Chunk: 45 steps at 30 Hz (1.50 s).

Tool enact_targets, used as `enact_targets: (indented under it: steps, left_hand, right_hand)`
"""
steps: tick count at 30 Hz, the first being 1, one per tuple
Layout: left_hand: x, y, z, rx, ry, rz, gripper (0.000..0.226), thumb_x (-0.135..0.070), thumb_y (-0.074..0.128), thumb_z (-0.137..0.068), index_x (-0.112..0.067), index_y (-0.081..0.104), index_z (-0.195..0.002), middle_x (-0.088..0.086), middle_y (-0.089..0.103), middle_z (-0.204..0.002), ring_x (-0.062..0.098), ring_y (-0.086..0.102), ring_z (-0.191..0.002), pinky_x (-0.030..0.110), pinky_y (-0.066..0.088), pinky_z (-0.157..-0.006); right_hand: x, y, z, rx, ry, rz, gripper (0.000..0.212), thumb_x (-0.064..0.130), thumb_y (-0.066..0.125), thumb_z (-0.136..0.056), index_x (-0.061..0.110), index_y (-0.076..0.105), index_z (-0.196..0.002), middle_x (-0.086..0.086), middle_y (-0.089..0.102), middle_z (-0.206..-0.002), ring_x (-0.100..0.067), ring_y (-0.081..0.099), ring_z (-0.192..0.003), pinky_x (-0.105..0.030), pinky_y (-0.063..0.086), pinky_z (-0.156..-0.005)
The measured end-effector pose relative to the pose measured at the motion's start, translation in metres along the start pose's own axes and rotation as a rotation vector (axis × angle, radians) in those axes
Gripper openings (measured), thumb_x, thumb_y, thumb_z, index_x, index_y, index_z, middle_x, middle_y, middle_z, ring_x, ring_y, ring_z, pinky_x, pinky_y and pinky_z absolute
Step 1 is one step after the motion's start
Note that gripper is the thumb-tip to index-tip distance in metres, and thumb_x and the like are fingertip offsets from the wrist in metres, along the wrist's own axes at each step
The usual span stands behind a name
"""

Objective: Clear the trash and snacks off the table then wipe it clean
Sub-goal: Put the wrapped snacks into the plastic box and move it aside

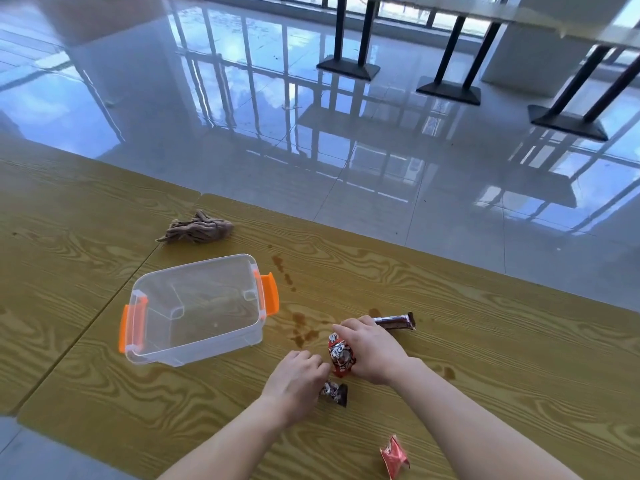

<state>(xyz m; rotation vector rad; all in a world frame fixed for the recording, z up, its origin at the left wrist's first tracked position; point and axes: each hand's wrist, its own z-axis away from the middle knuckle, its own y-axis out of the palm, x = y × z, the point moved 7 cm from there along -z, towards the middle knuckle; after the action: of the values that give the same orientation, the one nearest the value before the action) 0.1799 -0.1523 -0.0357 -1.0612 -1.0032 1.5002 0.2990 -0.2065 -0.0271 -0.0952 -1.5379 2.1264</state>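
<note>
Wood-grain table (pixel 485 358) fills the near half of the view, with glossy floor tiles beyond its far edge. Nearest, at the right, a crumpled red wrapper (pixel 394 457) is left lying alone, not yet gathered. Just beyond it, the left hand (pixel 294 382) is curled narrow over a small dark wrapper (pixel 334 393); whether it is truly pinched cannot be told, since the fingertips are hidden. Beside it, the right hand (pixel 372 351) is closed around a red snack packet (pixel 341 355), apparently so that both pieces can be collected at once. A dark snack bar (pixel 394 322) lies touching the right hand's far side. Brown spill stains (pixel 303 329) are spread between the hands and the clear bin (pixel 194 310), which is set open within easy reach at the left, likely to receive the snacks. Farthest, a brown cloth (pixel 197 231) is kept aside for wiping.
</note>
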Motion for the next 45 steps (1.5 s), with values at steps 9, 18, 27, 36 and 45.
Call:
enact_targets:
  steps: [9,18,27,36,45]
  left_hand:
    - [0.01,-0.004,0.016,0.039,-0.02,-0.051,0.018,-0.022,0.078,-0.06,-0.026,0.061,-0.063,-0.009,0.058,-0.069,0.014,0.058,-0.065,0.026,0.043,-0.056]
    - [0.027,-0.049,0.047,-0.224,-0.106,0.016,0.023,-0.008,0.075,-0.061,-0.021,0.055,-0.06,-0.003,0.052,-0.062,0.019,0.052,-0.056,0.028,0.042,-0.046]
    - [0.059,-0.124,0.076,-0.575,-0.197,0.11,0.01,-0.011,0.056,-0.083,-0.017,0.064,-0.083,-0.001,0.057,-0.075,0.024,0.055,-0.068,0.039,0.047,-0.055]
    - [0.143,-0.156,0.127,-0.621,-0.484,0.09,0.018,-0.006,0.072,-0.072,-0.02,0.07,-0.082,-0.001,0.061,-0.072,0.025,0.061,-0.064,0.035,0.048,-0.052]
    - [0.211,-0.128,0.143,-0.515,-0.679,0.15,0.013,-0.019,0.059,-0.085,-0.022,0.067,-0.096,-0.001,0.063,-0.089,0.028,0.062,-0.086,0.037,0.052,-0.062]
  right_hand:
    - [0.008,-0.001,0.006,-0.058,-0.008,-0.031,0.048,0.02,0.064,-0.082,0.025,0.054,-0.129,-0.002,0.046,-0.126,-0.025,0.04,-0.116,-0.036,0.04,-0.102]
    - [0.013,-0.024,0.015,-0.195,0.044,-0.186,0.06,0.017,0.066,-0.074,0.03,0.056,-0.131,0.0,0.045,-0.12,-0.022,0.039,-0.114,-0.031,0.04,-0.102]
    - [0.034,-0.085,0.012,-0.379,0.034,-0.236,0.058,0.018,0.07,-0.075,0.029,0.06,-0.132,0.004,0.049,-0.119,-0.019,0.043,-0.115,-0.029,0.045,-0.092]
    - [0.121,-0.129,-0.027,-0.427,-0.153,-0.25,0.055,0.022,0.071,-0.074,0.029,0.061,-0.128,0.0,0.05,-0.119,-0.022,0.045,-0.113,-0.031,0.043,-0.094]
    - [0.191,-0.118,-0.077,-0.301,-0.261,-0.179,0.057,0.024,0.071,-0.075,0.026,0.058,-0.131,-0.003,0.049,-0.125,-0.024,0.043,-0.116,-0.032,0.042,-0.095]
